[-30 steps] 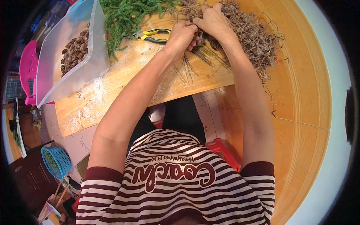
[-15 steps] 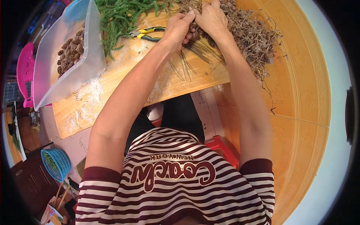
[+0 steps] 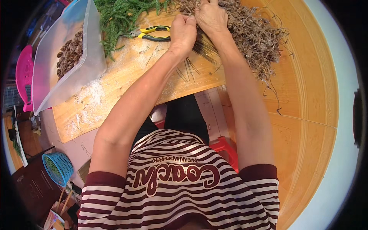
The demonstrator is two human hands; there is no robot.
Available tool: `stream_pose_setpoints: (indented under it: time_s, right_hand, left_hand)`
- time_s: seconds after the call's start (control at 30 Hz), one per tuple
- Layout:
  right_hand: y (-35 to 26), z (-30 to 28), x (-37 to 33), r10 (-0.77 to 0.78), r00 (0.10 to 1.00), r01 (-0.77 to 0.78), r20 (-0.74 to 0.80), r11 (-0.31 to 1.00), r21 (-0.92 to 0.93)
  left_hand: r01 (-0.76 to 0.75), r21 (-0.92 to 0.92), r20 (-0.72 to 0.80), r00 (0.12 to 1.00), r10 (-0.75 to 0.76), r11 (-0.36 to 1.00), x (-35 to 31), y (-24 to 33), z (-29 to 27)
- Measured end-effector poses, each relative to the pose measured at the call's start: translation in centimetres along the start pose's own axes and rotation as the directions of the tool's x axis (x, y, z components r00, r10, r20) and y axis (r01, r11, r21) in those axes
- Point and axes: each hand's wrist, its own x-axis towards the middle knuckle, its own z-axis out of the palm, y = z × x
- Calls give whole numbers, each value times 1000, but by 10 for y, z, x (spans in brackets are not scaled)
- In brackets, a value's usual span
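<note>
My left hand (image 3: 183, 34) is closed, its fingers curled under and turned away. What it holds, if anything, is hidden. Right beside it, my right hand (image 3: 211, 18) reaches over the left part of a heap of brown pine cones on dry stems (image 3: 249, 32). Its fingers are bent, with the tips mostly out of sight, and I cannot make out what is in them. Thin dark wire-like stems (image 3: 205, 49) lie under and between my wrists. Just left of my left hand are pliers with yellow and black handles (image 3: 155, 38).
Green artificial sprigs (image 3: 120, 17) lie at the far left of the wooden table (image 3: 126, 84). A clear plastic bin (image 3: 92, 53) holding loose pine cones (image 3: 71, 53) stands at the left. A pink chair (image 3: 23, 74), blue basket (image 3: 59, 168) and red stool (image 3: 226, 149) are lower down.
My right hand has shifted slightly left and away from me. My left hand has turned and curled closed; the thumbs, touching before, now look slightly apart.
</note>
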Motion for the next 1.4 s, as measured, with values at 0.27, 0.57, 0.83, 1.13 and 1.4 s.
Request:
stream_pose_setpoints:
  time_s: [0.27,0.57,0.83,1.13,1.4]
  right_hand:
    - [10,10,0,-22,999,18,-41,994,-105]
    - [19,-1,15,134,982,-86,136,947,-310]
    - [35,-11,16,108,994,-110,32,991,74]
    - [2,-65,22,189,894,-412,407,703,579]
    - [7,-63,23,531,815,-579,233,724,375]
  left_hand:
    - [-70,41,-51,996,72,997,-5,-5,1]
    - [129,-127,181,978,-104,984,-44,30,-15]
    - [-196,-89,66,977,203,976,-76,105,-112]
    - [-59,893,-98,942,320,446,-57,161,-291]
    - [-497,708,83,764,640,502,-89,142,-233]
